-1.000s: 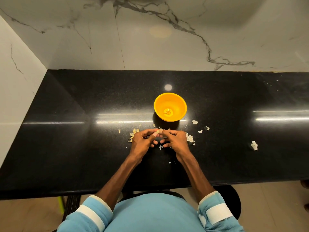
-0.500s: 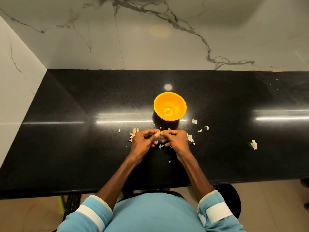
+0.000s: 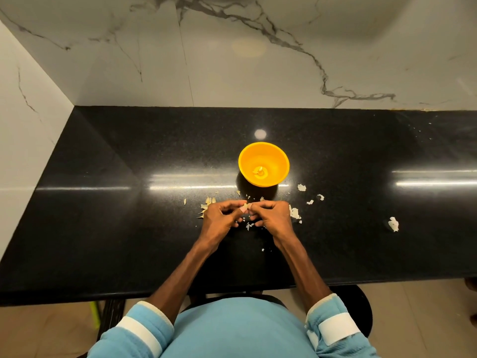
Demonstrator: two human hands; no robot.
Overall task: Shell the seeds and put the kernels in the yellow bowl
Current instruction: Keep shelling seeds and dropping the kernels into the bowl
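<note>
seed [image 3: 245,204] pinched by both grips, left hand [image 3: 219,219] and right hand [image 3: 274,218] | kernels [image 3: 259,171] seen in yellow bowl [image 3: 280,161] | shell scraps [image 3: 294,212] scattered on tabletop [image 3: 129,215]

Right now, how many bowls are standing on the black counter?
1. The yellow bowl stands on the counter, just beyond the left hand and right hand, which pinch a seed between them. None seems hidden.

The left hand [image 3: 221,218] and right hand [image 3: 271,216] meet just on the near side of the yellow bowl [image 3: 280,161], fingers curled, thumbs and forefingers pinching a small seed [image 3: 245,205] between them. Both bare forearms reach forward, converging toward the bowl.
</note>
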